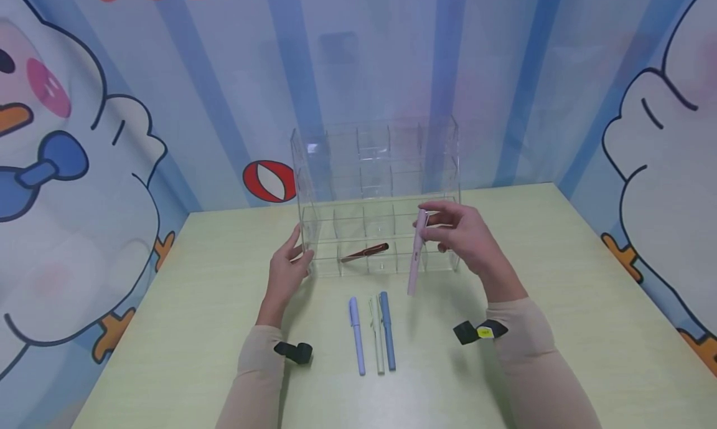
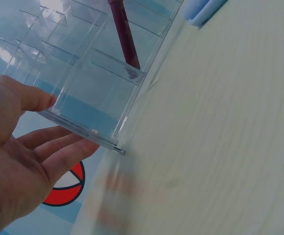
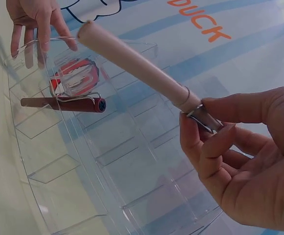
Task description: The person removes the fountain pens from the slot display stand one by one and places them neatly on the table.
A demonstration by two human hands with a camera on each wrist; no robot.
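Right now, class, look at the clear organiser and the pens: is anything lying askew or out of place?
Yes: the dark red pen lies slantwise across a front compartment of the clear organiser rather than upright. Three pens lie side by side on the table. The right hand pinches a pink pen.

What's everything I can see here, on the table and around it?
Organiser: 1, clear plastic, many compartments, far middle of the table.
Dark red pen: 1, lying in a front compartment of the organiser.
Pink pen: 1, pale pink, held in front of the organiser's right end.
Loose pens: 3, lilac, pale green and blue, side by side on the table before the organiser.
Table: 1, light green.
Backdrop: blue stripes with cartoon ducks and a red-and-white ball, behind and to the sides.
Left hand: 1, fingers straight against the organiser's left end.
Right hand: 1, pinching the pink pen's clip end.
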